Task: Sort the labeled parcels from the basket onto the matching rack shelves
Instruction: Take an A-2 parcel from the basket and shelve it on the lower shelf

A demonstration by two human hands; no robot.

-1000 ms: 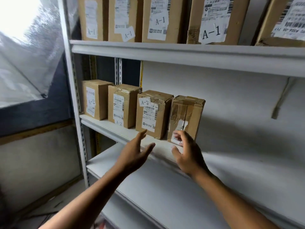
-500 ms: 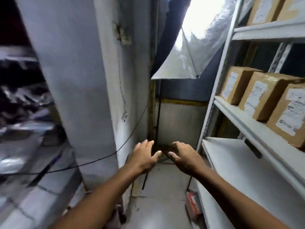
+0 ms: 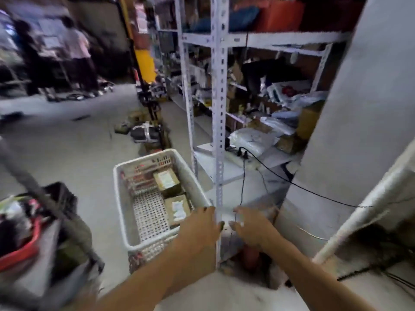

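**Q:** Where does the view point now?

**A:** Concrete floor (image 3: 74, 140) fills the left half, grey and bare in the middle, with blurred clutter at its edges. A white basket (image 3: 122, 205) stands on it, just left of a grey perforated rack post (image 3: 219, 131). One second ago the view faced rack shelves holding cardboard boxes marked A-1 and A-2; it has since swung round to the basket.

**Q:** And the hands?

**A:** Both reach forward and down, empty. Left hand (image 3: 198, 228), fingers loosely spread, hovers at the basket's near right corner. Right hand (image 3: 250, 227), fingers relaxed, is just right of the post. Neither touches a parcel.

**Q:** What does that mean for the task?

**A:** A box has probably just been shelved, and the person is back for another. Two brown parcels remain in the basket along its right wall: far parcel (image 3: 166, 180) and near parcel (image 3: 178, 207), each with a pale label too blurred to read.

**Q:** What else is in the room?

**A:** Cluttered shelving (image 3: 269, 104) behind the post, a black cable (image 3: 314, 191) trailing to a grey pillar (image 3: 359, 108), a red tub (image 3: 20, 248) at lower left, and two people (image 3: 56, 55) standing far back.
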